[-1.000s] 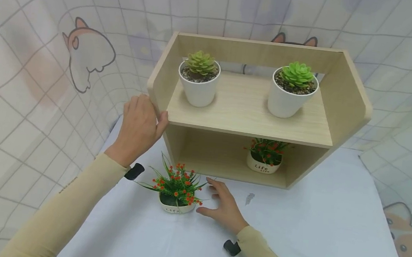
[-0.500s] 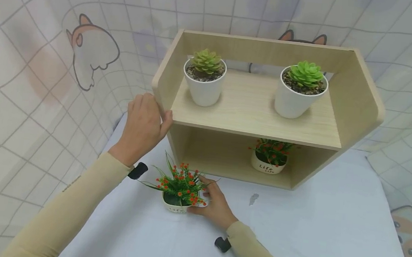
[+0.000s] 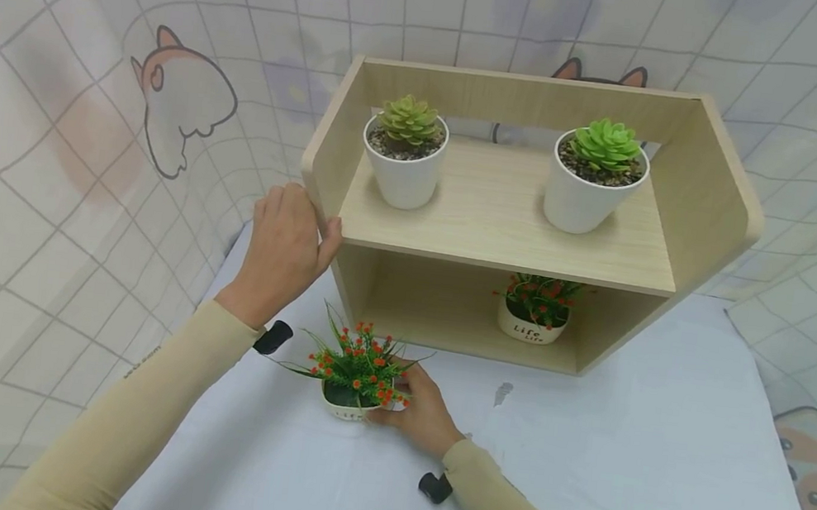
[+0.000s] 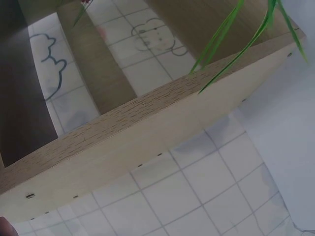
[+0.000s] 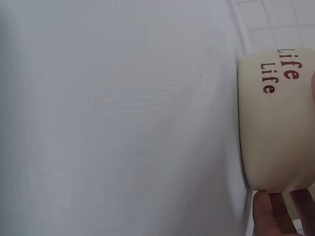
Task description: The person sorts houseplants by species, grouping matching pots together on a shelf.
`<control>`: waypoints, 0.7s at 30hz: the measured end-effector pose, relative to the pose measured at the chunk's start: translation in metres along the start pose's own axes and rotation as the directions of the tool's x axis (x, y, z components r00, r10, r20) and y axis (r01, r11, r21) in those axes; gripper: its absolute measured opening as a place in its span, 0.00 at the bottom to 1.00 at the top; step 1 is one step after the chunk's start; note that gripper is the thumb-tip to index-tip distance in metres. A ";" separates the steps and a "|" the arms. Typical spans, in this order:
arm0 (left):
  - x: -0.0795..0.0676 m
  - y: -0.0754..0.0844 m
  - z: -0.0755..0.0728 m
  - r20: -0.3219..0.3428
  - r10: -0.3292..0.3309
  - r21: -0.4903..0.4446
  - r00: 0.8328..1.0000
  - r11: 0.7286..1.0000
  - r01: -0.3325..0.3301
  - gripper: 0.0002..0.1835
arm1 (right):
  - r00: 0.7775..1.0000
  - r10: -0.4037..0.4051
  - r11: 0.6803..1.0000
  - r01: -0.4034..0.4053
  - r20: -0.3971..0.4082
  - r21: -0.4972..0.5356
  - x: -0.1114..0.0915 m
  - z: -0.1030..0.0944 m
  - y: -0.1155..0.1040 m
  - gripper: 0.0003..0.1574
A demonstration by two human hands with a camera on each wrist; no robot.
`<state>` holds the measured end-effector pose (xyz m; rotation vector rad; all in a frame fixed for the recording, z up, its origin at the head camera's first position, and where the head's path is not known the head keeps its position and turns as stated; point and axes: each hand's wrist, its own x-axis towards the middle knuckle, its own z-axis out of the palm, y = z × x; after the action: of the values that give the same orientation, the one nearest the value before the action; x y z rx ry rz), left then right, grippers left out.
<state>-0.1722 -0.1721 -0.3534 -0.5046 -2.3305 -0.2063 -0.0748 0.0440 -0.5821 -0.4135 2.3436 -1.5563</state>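
Observation:
My left hand [image 3: 281,254] holds the left side of a two-tier wooden shelf [image 3: 492,206], its thumb at the front edge. In the left wrist view the side panel [image 4: 147,130] runs across, with only a fingertip in the bottom corner. On the white cloth before the shelf stands an artificial potted plant [image 3: 354,374] with orange-red flowers. My right hand [image 3: 425,410] grips its right end, thumb at the front and fingers behind, partly hidden by leaves. The right wrist view shows the cream pot [image 5: 275,123] lettered "Life", its base at the cloth and fingers around its end.
Two succulents in white pots, one on the left [image 3: 403,163] and one on the right [image 3: 595,183], stand on the upper tier. A similar flowering plant [image 3: 532,322] sits at the right of the lower tier. Checked curtains [image 3: 245,105] hang behind and beside the table.
My right hand has moved left to the flowering plant and taken hold of its pot. The left hand stays on the shelf, and the head view has shifted slightly.

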 end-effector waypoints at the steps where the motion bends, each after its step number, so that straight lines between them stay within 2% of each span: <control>1: 0.000 0.000 0.000 -0.002 0.000 -0.001 1.000 1.000 0.000 0.16 | 1.000 -0.004 1.000 0.004 0.002 0.000 0.000 -0.001 0.000 0.50; 7: 0.000 0.000 0.001 -0.008 0.000 0.004 1.000 1.000 0.000 0.16 | 1.000 -0.009 1.000 0.009 -0.027 -0.020 -0.005 -0.009 0.000 0.51; 11: 0.000 0.000 0.002 -0.010 -0.002 0.004 1.000 1.000 0.002 0.16 | 0.998 0.019 1.000 -0.020 -0.055 -0.019 -0.009 -0.020 0.001 0.51; 16: 0.000 0.000 0.002 -0.011 -0.002 0.002 1.000 1.000 0.002 0.15 | 0.992 0.032 0.998 -0.039 -0.119 -0.052 -0.013 -0.033 0.005 0.51; 21: -0.001 -0.001 0.002 -0.014 0.005 0.005 1.000 1.000 -0.005 0.15 | 0.989 0.035 0.999 -0.039 -0.145 -0.031 -0.017 -0.044 0.006 0.51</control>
<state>-0.1728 -0.1725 -0.3553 -0.5049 -2.3154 -0.2006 -0.0774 0.0895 -0.5703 -0.2713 2.4738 -1.5803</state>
